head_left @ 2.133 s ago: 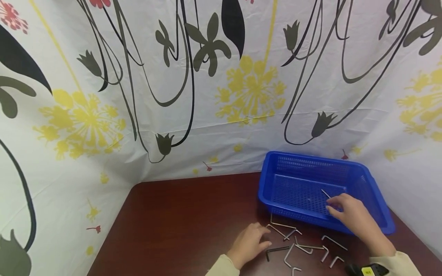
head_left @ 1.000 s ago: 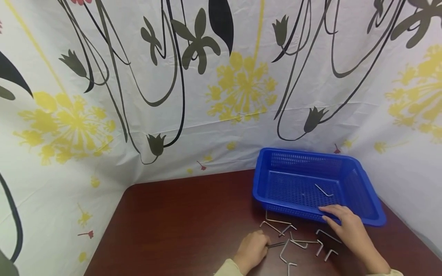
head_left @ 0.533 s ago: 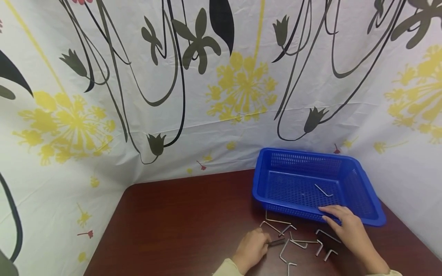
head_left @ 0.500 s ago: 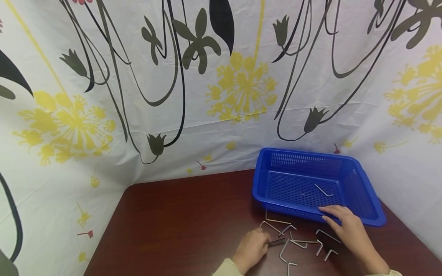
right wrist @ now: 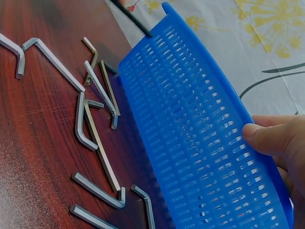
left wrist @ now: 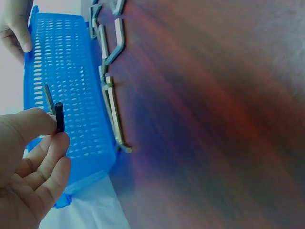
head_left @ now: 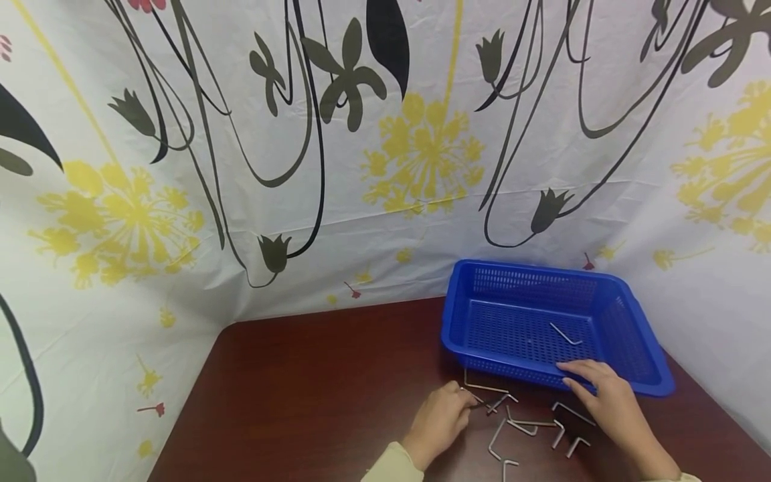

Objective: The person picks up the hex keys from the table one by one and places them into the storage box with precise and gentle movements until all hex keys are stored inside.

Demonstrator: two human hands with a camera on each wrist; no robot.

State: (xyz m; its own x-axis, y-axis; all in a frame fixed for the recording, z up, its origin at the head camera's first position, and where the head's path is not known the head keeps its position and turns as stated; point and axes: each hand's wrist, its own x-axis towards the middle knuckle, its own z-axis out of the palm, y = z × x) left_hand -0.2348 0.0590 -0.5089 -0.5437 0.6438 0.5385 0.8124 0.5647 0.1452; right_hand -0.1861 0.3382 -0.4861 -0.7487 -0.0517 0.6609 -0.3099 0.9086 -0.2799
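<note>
Black hex key: slim, dark, straight shaft visible, remainder masked by fingers. Pinched between thumb and fingers of left hand, over table, near the near-left corner of blue perforated basket. Right hand grips basket's near rim. Silver hex key inside, toward right end. Loose hex keys scattered along basket's near side, some overlapping; near wall stands between them and basket floor.

Left fingers hold a dark hex key, right fingers a blue basket.
</note>
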